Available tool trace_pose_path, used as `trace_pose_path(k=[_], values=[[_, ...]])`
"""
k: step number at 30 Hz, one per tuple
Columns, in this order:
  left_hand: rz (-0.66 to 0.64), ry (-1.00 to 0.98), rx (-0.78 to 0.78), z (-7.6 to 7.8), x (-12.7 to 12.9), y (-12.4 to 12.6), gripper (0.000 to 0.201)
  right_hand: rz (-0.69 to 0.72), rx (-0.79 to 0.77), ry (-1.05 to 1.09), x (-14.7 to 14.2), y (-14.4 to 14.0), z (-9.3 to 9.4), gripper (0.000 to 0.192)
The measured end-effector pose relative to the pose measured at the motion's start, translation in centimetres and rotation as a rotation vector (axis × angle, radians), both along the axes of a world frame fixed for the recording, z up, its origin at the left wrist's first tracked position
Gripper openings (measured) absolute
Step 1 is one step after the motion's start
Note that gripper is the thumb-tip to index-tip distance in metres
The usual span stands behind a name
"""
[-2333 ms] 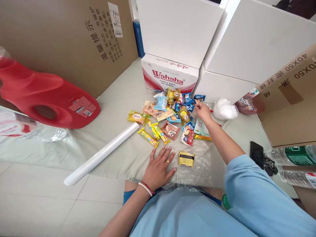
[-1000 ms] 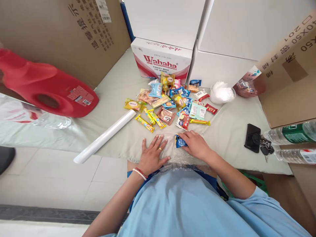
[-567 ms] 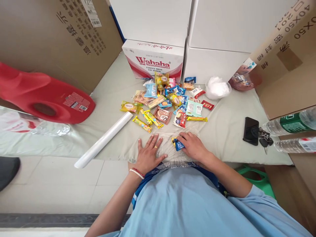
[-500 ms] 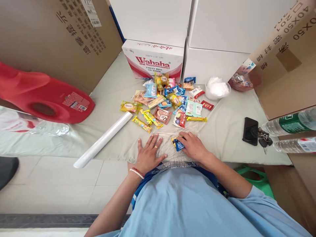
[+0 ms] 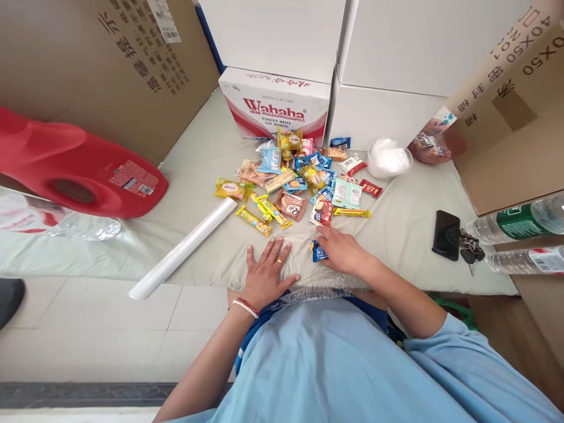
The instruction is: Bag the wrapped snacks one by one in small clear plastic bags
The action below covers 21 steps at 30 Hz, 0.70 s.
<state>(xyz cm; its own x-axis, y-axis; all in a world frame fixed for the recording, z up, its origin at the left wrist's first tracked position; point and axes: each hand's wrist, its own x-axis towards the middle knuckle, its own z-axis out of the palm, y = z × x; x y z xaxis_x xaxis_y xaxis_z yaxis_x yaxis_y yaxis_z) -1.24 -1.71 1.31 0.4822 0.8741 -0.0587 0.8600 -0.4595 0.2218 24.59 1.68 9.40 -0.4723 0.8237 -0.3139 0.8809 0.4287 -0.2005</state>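
Lying under right hand (image 5: 343, 254) fingertips: blue snack packet (image 5: 318, 251), touching.

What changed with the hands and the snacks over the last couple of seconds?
The right hand came back from the far side of the snack pile with a blue packet and set it on the plastic sheet, over the yellow packet that lay there. It now rests on that spot. The left hand stayed flat on the sheet; the roll and pile did not move.
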Motion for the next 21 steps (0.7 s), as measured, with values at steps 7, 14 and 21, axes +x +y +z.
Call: trace_pose_path(k=[7, 14, 21], values=[[-0.014, -0.078, 0.015, -0.3, -0.2, 0.1, 0.081, -0.078, 0.052, 0.059, -0.2, -2.0, 1.5, 0.047], [-0.06, -0.245, 0.188, 1.2, -2.1, -1.1, 0.058, -0.06, -0.018, 0.104, -2.4, -2.2, -0.9, 0.066], [-0.46, -0.435, -0.02, 2.9, -5.1, -2.7, 0.076, 0.12, 0.18, 0.346, 4.3, -8.8, -0.9, 0.086]])
